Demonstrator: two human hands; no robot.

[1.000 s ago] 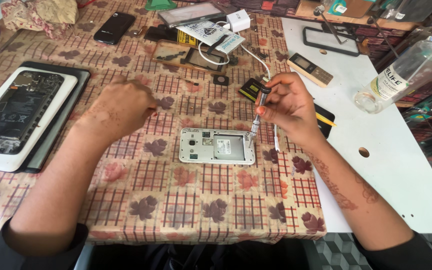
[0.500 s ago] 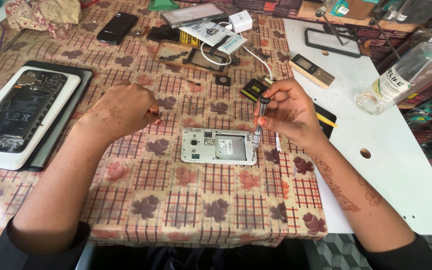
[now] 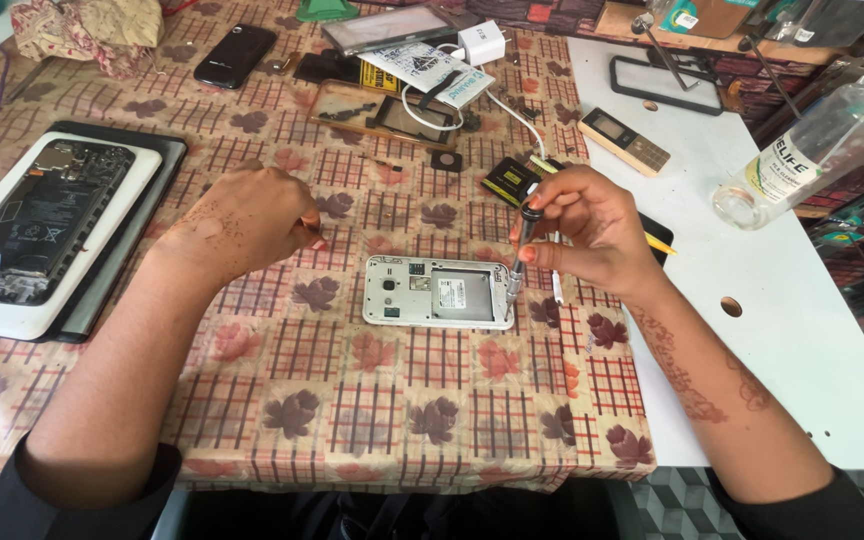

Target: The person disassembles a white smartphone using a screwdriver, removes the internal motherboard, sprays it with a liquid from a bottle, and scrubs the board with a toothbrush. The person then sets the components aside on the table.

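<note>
1. the table [image 3: 802, 350] is partly covered by a checked cloth [image 3: 372, 400] printed with leaves.
2. an opened tablet [image 3: 42, 215] is laid at the cloth's left edge, well apart from both hands.
3. a white phone [image 3: 437, 292] with its back removed is laid flat mid-cloth, between the hands.
4. the left hand [image 3: 242, 222] is rested on the cloth left of the phone, fingers loosely curled, nothing held.
5. the right hand [image 3: 587, 232] is closed around a small screwdriver [image 3: 520, 255], held nearly upright with its tip at the phone's right end.

White table [image 3: 802, 340], leaf-patterned checked cloth [image 3: 352, 400]
</note>
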